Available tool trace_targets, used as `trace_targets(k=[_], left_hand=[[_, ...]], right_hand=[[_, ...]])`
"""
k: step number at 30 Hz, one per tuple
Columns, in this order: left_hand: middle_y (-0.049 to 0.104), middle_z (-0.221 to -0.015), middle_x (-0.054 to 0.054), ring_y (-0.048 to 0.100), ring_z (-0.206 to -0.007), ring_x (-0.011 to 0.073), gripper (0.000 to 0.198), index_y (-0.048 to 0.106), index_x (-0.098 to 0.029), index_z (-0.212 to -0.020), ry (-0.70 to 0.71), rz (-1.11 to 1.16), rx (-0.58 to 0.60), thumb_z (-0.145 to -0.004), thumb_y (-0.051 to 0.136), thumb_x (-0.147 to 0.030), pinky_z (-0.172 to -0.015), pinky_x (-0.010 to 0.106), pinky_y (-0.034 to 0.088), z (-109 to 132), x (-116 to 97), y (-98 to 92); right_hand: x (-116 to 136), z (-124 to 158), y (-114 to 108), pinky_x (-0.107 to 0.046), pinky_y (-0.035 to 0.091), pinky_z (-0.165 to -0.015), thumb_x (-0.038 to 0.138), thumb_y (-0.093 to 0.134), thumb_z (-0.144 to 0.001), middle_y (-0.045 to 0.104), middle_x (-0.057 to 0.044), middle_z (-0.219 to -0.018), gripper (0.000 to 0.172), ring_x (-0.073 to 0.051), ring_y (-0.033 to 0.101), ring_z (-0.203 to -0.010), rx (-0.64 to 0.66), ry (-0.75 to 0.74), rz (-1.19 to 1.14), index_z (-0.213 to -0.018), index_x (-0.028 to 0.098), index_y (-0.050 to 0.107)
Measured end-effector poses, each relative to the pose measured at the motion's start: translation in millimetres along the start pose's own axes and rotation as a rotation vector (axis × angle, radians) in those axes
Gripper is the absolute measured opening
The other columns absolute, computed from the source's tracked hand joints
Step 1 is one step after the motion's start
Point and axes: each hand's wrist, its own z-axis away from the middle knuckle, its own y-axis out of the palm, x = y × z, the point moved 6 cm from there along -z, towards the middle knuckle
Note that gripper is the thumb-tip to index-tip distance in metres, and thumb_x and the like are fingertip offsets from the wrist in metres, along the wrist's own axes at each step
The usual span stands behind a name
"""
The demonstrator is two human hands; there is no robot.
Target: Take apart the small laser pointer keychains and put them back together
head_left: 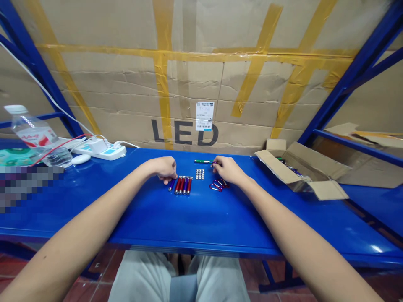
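My left hand is closed, with its fingertips on a small blue-purple metal tube that looks like a mini flashlight body. Beside it several red and purple tubes lie side by side in a row. My right hand is in a pinch near the right end of a slim green tube; what sits between its fingertips is too small to name. Small silver button cells stand in a neat grid between my hands. Several red and purple carabiners lie just below my right hand.
An open cardboard box with small items inside stands at the right. At the left are a plastic bottle, a white power strip and cables. A large taped carton rises behind the blue table; blue metal posts flank it.
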Motion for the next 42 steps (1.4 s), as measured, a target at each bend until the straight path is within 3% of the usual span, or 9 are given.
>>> trace_targets(k=[11,26,32,42], left_hand=[[0.063,-0.051,0.001,0.050,-0.046,0.0119,0.009,0.058,-0.017,-0.064,0.038,-0.028,0.014,-0.073,0.059,-0.015,-0.050,0.023,0.039,1,0,-0.5],[0.068,-0.061,0.004,0.059,-0.052,0.0142,0.011,0.054,-0.017,-0.064,0.036,0.076,0.035,-0.073,0.060,-0.021,-0.049,0.024,0.040,2,1,-0.9],[0.070,-0.063,0.005,0.061,-0.051,0.0152,0.006,0.054,-0.017,-0.069,0.061,0.033,0.152,-0.075,0.056,-0.020,-0.048,0.024,0.040,5,1,6.4],[0.069,-0.061,0.005,0.060,-0.049,0.0162,0.006,0.052,-0.019,-0.067,0.056,0.053,0.154,-0.073,0.054,-0.018,-0.049,0.026,0.040,5,0,8.6]], right_hand=[[-3,-1,2,-0.026,0.041,-0.061,0.017,0.049,-0.091,0.071,-0.005,-0.076,0.013,-0.016,0.063,-0.068,0.017,0.005,0.007,-0.082,0.019,0.057],[0,0,1,-0.023,0.040,-0.060,0.019,0.048,-0.093,0.071,-0.003,-0.076,0.012,-0.014,0.063,-0.069,0.029,-0.001,0.010,-0.083,0.020,0.056],[3,1,1,-0.023,0.040,-0.061,0.020,0.049,-0.092,0.071,-0.002,-0.076,0.012,-0.013,0.063,-0.068,0.029,-0.016,-0.010,-0.082,0.019,0.056],[2,1,2,-0.025,0.040,-0.060,0.020,0.049,-0.092,0.070,-0.003,-0.075,0.013,-0.014,0.062,-0.066,0.034,-0.036,0.003,-0.081,0.020,0.057]])
